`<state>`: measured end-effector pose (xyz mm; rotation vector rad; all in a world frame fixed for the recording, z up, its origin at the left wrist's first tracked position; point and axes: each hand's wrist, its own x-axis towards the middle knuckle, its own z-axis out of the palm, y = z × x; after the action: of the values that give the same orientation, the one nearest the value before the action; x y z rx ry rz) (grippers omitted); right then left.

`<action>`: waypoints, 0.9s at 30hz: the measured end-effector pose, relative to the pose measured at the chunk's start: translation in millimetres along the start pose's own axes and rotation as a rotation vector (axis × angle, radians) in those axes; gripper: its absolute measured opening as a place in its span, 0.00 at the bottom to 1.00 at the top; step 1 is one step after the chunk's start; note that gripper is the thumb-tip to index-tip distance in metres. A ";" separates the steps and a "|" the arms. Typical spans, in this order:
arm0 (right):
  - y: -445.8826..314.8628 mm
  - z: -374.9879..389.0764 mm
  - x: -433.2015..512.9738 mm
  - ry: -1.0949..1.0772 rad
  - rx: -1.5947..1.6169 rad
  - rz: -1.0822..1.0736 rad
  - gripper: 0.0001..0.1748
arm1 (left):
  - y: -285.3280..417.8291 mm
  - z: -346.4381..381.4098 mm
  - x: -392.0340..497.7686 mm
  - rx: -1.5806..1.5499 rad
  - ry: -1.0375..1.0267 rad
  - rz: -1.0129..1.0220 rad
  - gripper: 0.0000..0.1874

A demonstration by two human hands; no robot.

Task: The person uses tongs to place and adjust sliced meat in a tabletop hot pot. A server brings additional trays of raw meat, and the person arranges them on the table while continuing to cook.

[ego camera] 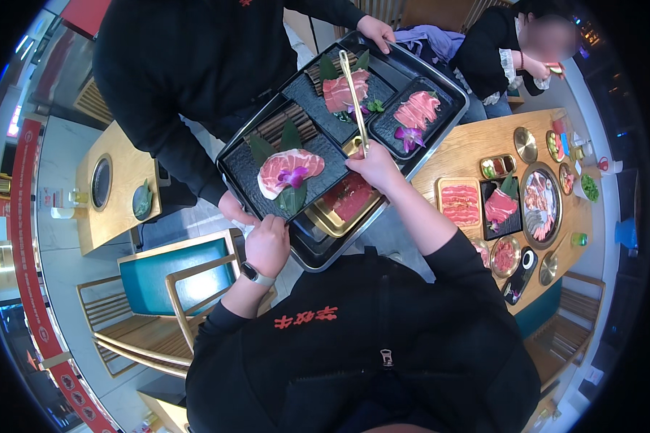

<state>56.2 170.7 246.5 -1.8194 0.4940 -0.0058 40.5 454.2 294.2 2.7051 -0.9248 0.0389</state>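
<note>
My left hand (268,243) grips the lower corner of a black slate-textured plate (238,176). On that plate lie marbled meat slices (268,176) with a purple orchid (292,177), green leaves and a small bamboo mat (290,127). My right hand (378,169) is closed around the end of long gold tongs (353,92), its fingers touching the plate's right corner. The plate sits over a large black tray (325,260), partly covering a gold dish (325,222) of red meat. Two more black plates of sliced meat (346,91) (417,110) lie on the tray.
A co-worker in black (162,70) stands opposite, hands on the tray's far rim and left side. At right, a wooden table (439,157) bears a round grill (541,205), meat dishes and a phone (520,276). Someone sits behind it. Wooden chairs (141,335) stand at left.
</note>
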 end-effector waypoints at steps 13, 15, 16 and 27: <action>16.6 -105.1 -127.3 0.272 0.789 0.095 0.17 | 73.6 -24.1 48.4 -0.105 0.117 0.520 0.03; 26.4 -119.9 -148.7 0.364 0.849 0.071 0.17 | 92.5 -22.2 58.3 -0.133 0.132 0.590 0.04; 31.5 -125.8 -160.5 0.407 0.856 0.043 0.17 | 100.5 -22.7 62.1 -0.122 0.087 0.599 0.08; 113.1 -168.3 -275.7 0.851 0.881 -0.048 0.18 | 189.5 47.0 37.8 -1.067 -0.795 0.038 0.19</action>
<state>-274.4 83.7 262.2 -0.8834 0.8612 -0.9175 -47.0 275.8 301.8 1.6429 -0.8067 -1.2103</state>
